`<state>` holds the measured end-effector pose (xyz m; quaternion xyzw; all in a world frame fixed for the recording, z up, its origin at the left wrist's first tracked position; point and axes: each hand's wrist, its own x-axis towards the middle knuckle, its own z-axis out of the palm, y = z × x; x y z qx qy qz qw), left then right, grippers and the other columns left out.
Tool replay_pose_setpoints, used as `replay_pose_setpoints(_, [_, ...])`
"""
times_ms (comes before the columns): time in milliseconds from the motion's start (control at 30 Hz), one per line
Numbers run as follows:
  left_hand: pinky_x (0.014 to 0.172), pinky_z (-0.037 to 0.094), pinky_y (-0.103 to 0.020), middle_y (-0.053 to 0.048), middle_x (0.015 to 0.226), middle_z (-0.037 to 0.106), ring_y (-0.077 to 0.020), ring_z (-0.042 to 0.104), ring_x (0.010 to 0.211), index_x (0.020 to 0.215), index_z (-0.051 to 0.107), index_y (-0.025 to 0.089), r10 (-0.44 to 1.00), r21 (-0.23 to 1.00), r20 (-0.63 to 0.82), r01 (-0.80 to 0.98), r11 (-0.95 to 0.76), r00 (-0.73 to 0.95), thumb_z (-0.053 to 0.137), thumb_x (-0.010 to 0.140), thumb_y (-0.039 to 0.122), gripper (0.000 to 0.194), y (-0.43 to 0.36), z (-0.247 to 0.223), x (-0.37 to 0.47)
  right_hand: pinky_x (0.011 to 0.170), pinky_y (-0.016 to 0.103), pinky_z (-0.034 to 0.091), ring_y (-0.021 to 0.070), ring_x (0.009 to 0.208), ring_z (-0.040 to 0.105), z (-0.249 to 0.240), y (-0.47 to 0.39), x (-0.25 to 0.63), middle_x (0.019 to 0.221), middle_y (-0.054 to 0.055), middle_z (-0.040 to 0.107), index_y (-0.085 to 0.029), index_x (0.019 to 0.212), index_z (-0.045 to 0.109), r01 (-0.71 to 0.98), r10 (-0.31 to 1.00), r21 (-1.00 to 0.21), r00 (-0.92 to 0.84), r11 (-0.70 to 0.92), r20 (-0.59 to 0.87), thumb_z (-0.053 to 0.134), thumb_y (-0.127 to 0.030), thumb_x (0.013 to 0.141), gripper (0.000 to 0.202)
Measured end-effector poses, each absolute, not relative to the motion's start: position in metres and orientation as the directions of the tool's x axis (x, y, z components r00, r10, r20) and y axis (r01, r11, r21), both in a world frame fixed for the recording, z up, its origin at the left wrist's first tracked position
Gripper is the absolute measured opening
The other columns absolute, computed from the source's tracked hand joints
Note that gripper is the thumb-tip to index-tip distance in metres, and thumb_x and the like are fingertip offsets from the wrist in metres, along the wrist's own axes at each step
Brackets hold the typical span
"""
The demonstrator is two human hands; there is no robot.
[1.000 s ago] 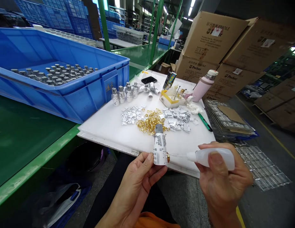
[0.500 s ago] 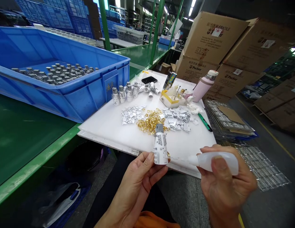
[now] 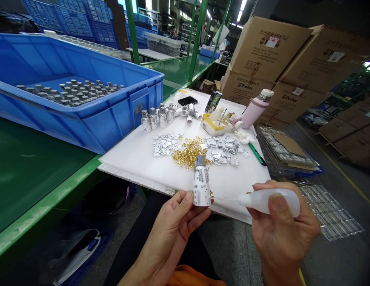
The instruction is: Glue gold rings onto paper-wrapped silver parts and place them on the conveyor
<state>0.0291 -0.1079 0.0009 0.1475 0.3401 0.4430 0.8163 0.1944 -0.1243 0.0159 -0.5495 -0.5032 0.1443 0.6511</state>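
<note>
Between the fingers and thumb of my left hand stands a small white model tower with a grey block on top, gripped near its base. A small gold piece shows at the tower's lower right side. My right hand is closed around a translucent squeeze bottle, held sideways. Its thin nozzle points left and reaches close to the tower's base; whether it touches, I cannot tell. Just behind the tower lie a heap of gold rings and white flat pieces.
More towers stand beside a blue crate of grey parts. On the white table are a phone, a yellow-edged tray, a pink flask and a green pen-like tool. Cardboard boxes are stacked at right.
The squeeze bottle in my right hand has shifted very slightly to the right. My left hand and the tower stay almost still.
</note>
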Motion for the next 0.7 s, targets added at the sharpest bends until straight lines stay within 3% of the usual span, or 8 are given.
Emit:
replay_pose_setpoints(100, [0.089,0.055,-0.031,-0.01,0.107,0.073,-0.0204,0.068,0.098,0.101,0.07,0.015,0.807,0.509,-0.451,-0.632,0.584,0.382,0.066,0.085,0.03,0.023,-0.107,0.003,0.028,0.039,0.02,0.036,0.01,0.049,0.044,0.024,-0.117,0.206,0.067,0.001,0.05,-0.018,0.08,0.065,-0.051,0.793,-0.928,0.538,0.37,0.287,0.06,-0.041,0.085,0.023])
replay_pose_setpoints(200, [0.089,0.055,-0.031,-0.01,0.106,0.074,-0.0215,0.068,0.101,0.102,0.07,0.014,0.785,0.469,-0.472,-0.639,0.609,0.402,0.067,0.084,0.03,0.025,-0.108,0.004,0.024,0.046,0.023,0.042,0.0105,0.051,0.045,0.016,-0.105,0.238,0.06,-0.002,0.045,-0.019,0.084,0.064,-0.194,0.854,-0.943,0.501,0.27,0.142,0.059,-0.045,0.084,0.027])
replay_pose_setpoints(267, [0.089,0.055,-0.031,-0.01,0.105,0.074,-0.0212,0.068,0.101,0.103,0.07,0.014,0.79,0.46,-0.465,-0.654,0.601,0.399,0.066,0.085,0.029,0.023,-0.108,0.001,0.02,0.062,0.032,0.051,0.0168,0.068,0.059,-0.001,-0.095,0.265,0.074,0.003,0.058,-0.02,0.091,0.064,-0.017,0.853,-0.986,0.504,0.168,0.137,0.061,-0.049,0.079,0.032])
replay_pose_setpoints(333, [0.089,0.055,-0.03,-0.01,0.104,0.075,-0.021,0.069,0.101,0.102,0.07,0.014,0.8,0.46,-0.464,-0.668,0.585,0.382,0.064,0.086,0.027,0.021,-0.107,-0.002,0.016,0.076,0.04,0.052,0.0235,0.085,0.064,-0.023,-0.084,0.291,0.088,0.008,0.067,-0.019,0.096,0.063,0.238,0.854,-0.97,0.494,0.046,0.162,0.065,-0.053,0.073,0.04])
replay_pose_setpoints(500, [0.09,0.055,-0.032,-0.012,0.106,0.075,-0.0234,0.068,0.103,0.103,0.069,0.013,0.806,0.452,-0.492,-0.695,0.559,0.328,0.065,0.086,0.025,0.022,-0.104,-0.008,0.006,0.078,0.044,0.046,0.0254,0.074,0.06,-0.065,-0.063,0.322,0.079,0.008,0.068,-0.018,0.086,0.066,0.537,0.796,-0.838,0.549,-0.102,0.254,0.077,-0.05,0.059,0.043])
replay_pose_setpoints(600, [0.09,0.055,-0.032,-0.012,0.105,0.075,-0.0245,0.069,0.103,0.101,0.07,0.012,0.821,0.459,-0.498,-0.718,0.523,0.28,0.066,0.085,0.025,0.022,-0.101,-0.009,-0.003,0.071,0.04,0.046,0.0232,0.069,0.059,-0.07,-0.065,0.317,0.087,0.008,0.068,-0.018,0.093,0.065,0.642,0.771,-0.76,0.534,-0.103,0.347,0.076,-0.05,0.062,0.046])
replay_pose_setpoints(700, [0.091,0.055,-0.032,-0.012,0.106,0.075,-0.024,0.068,0.104,0.104,0.07,0.014,0.83,0.467,-0.519,-0.745,0.476,0.205,0.066,0.084,0.023,0.022,-0.097,-0.011,-0.015,0.074,0.04,0.046,0.0228,0.08,0.057,-0.061,-0.074,0.296,0.106,0.013,0.062,-0.014,0.114,0.056,0.708,0.632,-0.705,0.568,-0.05,0.527,0.064,-0.05,0.079,0.051])
